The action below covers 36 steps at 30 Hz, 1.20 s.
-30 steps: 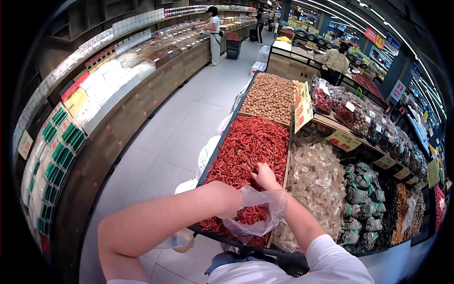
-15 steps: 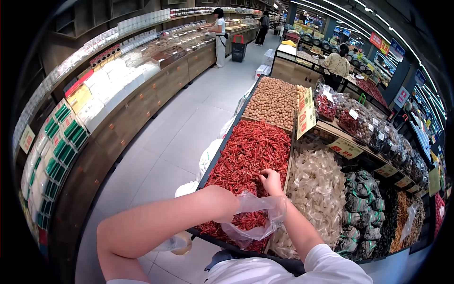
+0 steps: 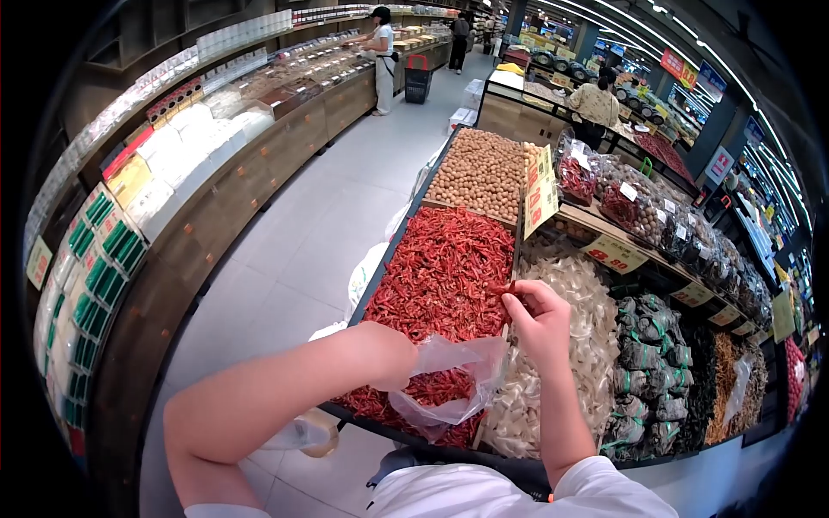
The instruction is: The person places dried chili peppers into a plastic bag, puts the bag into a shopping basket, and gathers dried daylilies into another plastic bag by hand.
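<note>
My left hand [image 3: 393, 356] is closed on the edge of a clear plastic bag [image 3: 482, 356], its mouth spread open above the near part of a bin of dried red chilies [image 3: 440, 268]. Between the thumb and fingertips of my right hand [image 3: 540, 319] is a dried chili [image 3: 508, 289], lifted above the bin's right edge. That hand is up and to the right of the bag, apart from it. Chilies show through and around the bag; whether any lie inside it I cannot tell.
Walnuts [image 3: 479, 173] fill the bin beyond the chilies. To the right are pale dried pieces [image 3: 561, 345] and dark bundles with green ties [image 3: 648, 363]. Price signs [image 3: 541, 194] stand along the bins. A person [image 3: 382, 60] stands at the left counter near a black basket [image 3: 418, 85].
My right hand has risen off the chilies and moved right, with a chili now visible in its fingers. My left hand still holds the bag. The whole view has shifted slightly.
</note>
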Each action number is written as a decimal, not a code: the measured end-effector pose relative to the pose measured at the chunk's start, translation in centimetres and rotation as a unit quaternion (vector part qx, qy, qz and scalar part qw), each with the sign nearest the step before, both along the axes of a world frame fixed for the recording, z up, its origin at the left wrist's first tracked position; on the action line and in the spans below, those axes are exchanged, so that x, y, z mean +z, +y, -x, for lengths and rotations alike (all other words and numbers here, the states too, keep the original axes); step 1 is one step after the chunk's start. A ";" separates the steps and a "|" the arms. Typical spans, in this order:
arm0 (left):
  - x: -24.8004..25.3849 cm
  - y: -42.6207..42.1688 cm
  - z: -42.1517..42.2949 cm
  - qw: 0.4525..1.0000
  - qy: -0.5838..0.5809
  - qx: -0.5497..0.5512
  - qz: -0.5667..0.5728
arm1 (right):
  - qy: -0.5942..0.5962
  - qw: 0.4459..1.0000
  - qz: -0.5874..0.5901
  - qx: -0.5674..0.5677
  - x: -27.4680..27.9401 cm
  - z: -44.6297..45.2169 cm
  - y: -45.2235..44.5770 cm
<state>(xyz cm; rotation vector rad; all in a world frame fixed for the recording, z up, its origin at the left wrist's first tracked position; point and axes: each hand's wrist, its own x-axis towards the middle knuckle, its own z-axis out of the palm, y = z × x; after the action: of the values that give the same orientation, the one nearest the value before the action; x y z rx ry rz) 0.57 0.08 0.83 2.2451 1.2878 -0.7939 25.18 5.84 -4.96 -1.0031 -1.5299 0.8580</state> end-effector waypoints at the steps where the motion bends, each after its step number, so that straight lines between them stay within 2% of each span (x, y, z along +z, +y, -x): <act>1: 0.3 -0.1 0.1 1.000 -0.003 -0.005 0.000 | -0.028 0.999 -0.028 0.017 1.1 0.0 -1.2; 7: 0.3 -0.2 0.0 1.000 0.004 -0.022 -0.005 | -0.136 0.973 -0.140 0.126 3.8 1.1 -6.9; 13: 0.1 -0.3 -0.1 1.000 0.007 -0.019 -0.004 | -0.186 0.960 -0.111 0.177 0.4 1.2 -7.7; 18: 0.7 -0.3 -0.7 0.999 0.026 -0.013 0.017 | -0.256 0.933 -0.042 0.250 0.7 0.5 -8.9; 21: 0.4 -0.6 -0.3 1.000 0.011 -0.016 0.001 | -0.252 0.937 -0.069 0.234 1.0 0.4 -9.5; 23: 0.1 -0.6 -0.2 1.000 -0.001 -0.022 -0.010 | -0.191 0.965 -0.099 0.149 0.6 0.1 -9.7; 24: 0.1 -0.7 -0.1 1.000 -0.005 -0.025 -0.010 | -0.190 0.965 -0.100 0.149 0.4 -0.2 -9.6; 26: 0.4 -0.7 -0.2 1.000 -0.008 -0.028 -0.009 | -0.142 0.974 -0.176 0.024 -0.4 -1.1 -8.9; 27: 0.5 -0.7 -0.3 1.000 -0.004 -0.023 -0.004 | -0.118 0.978 -0.173 -0.018 -1.0 -1.4 -8.4; 28: 0.7 -0.7 -0.4 1.000 -0.001 -0.019 0.001 | -0.117 0.978 -0.173 -0.018 -1.6 -1.6 -7.9; 30: 0.4 -0.6 -0.3 1.000 -0.003 -0.019 0.001 | 0.037 0.996 -0.006 -0.075 -3.1 -2.0 -6.8; 36: 0.5 -0.6 -0.4 1.000 -0.005 -0.027 0.005 | -0.047 0.994 0.067 -0.066 -9.1 -2.5 -1.8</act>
<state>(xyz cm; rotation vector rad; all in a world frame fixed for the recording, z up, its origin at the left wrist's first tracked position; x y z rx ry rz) 1.01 -0.57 1.29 2.2820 1.2203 -0.8051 27.68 4.04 -14.11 -1.2440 -1.4811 0.8374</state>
